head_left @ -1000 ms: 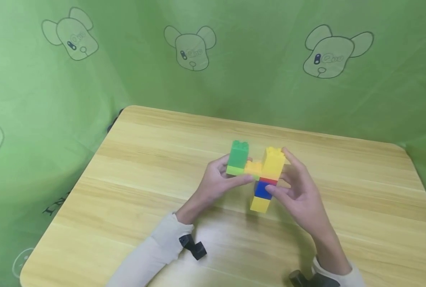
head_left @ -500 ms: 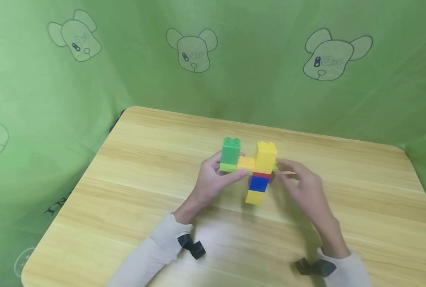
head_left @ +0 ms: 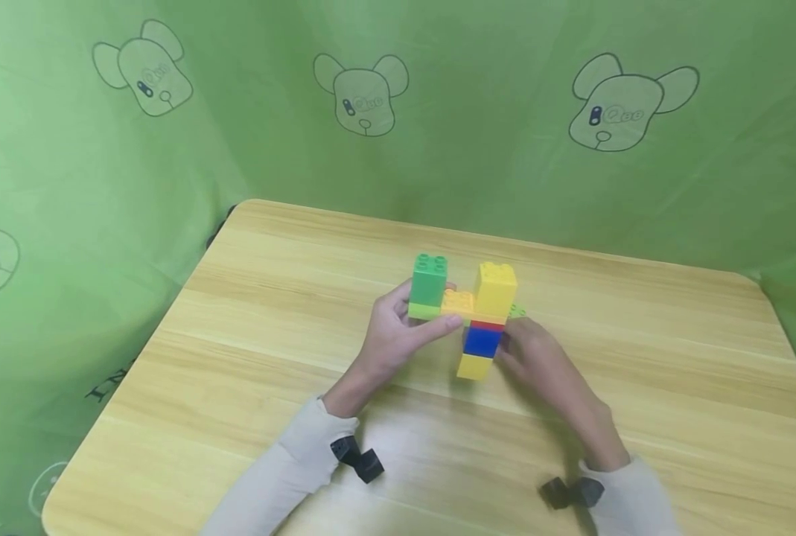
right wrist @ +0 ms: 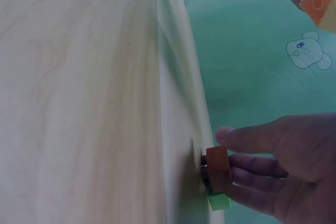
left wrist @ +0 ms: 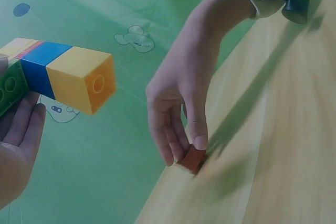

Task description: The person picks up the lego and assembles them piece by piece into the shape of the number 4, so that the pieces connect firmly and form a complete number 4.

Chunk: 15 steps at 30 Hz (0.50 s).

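My left hand [head_left: 394, 339] holds a block structure up off the table, its thumb along the near side. In the head view its parts are a green brick [head_left: 429, 281], an orange-yellow piece [head_left: 459, 302], a tall yellow brick [head_left: 494, 289], a blue brick [head_left: 482, 342] and a lower yellow brick [head_left: 474, 366]. Below and right of it, my right hand [head_left: 543, 365] pinches a red-brown brick [left wrist: 191, 160] at the tabletop between thumb and fingers. A green piece [right wrist: 219, 201] lies against that brick; whether they are joined I cannot tell.
The wooden table [head_left: 270, 313] spreads beneath both hands. A green curtain [head_left: 478, 179] with printed animal heads hangs behind it and to the sides. Black wrist devices [head_left: 357, 458] sit at both sleeves.
My right hand has left the structure, moved right, then lowered to the red-brown brick. My left hand has shifted the structure slightly left and away.
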Motion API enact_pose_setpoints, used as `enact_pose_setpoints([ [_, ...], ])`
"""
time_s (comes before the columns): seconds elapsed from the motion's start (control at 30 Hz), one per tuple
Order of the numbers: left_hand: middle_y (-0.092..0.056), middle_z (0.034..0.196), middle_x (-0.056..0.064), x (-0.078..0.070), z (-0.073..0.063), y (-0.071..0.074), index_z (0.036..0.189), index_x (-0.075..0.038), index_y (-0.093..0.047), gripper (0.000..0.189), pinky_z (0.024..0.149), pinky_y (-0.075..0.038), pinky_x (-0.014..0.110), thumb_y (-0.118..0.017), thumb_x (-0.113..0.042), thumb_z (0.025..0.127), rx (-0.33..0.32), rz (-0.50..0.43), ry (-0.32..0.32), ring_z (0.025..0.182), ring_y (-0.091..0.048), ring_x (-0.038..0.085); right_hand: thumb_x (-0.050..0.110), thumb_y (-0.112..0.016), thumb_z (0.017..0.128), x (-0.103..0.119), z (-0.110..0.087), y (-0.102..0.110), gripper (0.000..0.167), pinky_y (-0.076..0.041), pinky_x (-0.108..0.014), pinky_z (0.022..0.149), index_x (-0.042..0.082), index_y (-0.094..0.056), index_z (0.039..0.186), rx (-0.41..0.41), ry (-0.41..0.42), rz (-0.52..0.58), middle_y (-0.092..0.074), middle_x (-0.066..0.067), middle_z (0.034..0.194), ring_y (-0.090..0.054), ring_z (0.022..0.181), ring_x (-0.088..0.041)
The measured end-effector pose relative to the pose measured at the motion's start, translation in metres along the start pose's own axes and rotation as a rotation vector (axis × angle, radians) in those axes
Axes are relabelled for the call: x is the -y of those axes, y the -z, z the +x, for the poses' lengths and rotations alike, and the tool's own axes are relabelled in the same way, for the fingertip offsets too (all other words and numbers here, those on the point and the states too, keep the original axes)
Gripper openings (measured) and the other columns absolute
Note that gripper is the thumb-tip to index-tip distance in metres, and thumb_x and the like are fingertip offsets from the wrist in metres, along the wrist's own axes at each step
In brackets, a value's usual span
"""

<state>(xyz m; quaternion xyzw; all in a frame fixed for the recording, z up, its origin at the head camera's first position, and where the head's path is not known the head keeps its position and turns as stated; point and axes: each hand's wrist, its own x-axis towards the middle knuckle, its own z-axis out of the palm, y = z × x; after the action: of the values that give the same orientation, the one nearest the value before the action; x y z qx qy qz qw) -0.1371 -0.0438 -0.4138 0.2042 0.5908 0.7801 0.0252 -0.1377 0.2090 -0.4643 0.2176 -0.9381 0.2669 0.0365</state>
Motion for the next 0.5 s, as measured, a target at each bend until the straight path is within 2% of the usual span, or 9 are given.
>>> enact_pose_setpoints([
  [0.27, -0.068, 0.126, 0.021, -0.0011, -0.0009, 0.0003, 0.132, 0.008, -0.059, 0.046, 0.1, -0.058, 0.044, -0.074, -0.001, 0.089, 0.007, -0.006, 0.006, 0.114, -0.07, 0.027, 0.001, -0.079, 0.09, 0.0012, -0.0072, 0.001, 0.041, -0.058, -0.054, 0.088, -0.008, -0.066, 0.128, 0.023, -0.078, -0.036, -0.065, -0.02, 0.107, -0.062, 0.099, -0.034],
  [0.5, -0.067, 0.127, 0.021, -0.0008, -0.0016, 0.0006, 0.135, 0.008, -0.058, 0.048, 0.1, -0.058, 0.044, -0.073, -0.001, 0.09, 0.019, 0.004, 0.005, 0.114, -0.069, 0.027, -0.001, -0.079, 0.089, 0.0022, -0.0083, 0.0026, 0.029, -0.056, -0.05, 0.084, -0.007, -0.071, 0.117, 0.07, -0.159, 0.004, -0.061, -0.018, 0.105, -0.057, 0.098, -0.032],
])
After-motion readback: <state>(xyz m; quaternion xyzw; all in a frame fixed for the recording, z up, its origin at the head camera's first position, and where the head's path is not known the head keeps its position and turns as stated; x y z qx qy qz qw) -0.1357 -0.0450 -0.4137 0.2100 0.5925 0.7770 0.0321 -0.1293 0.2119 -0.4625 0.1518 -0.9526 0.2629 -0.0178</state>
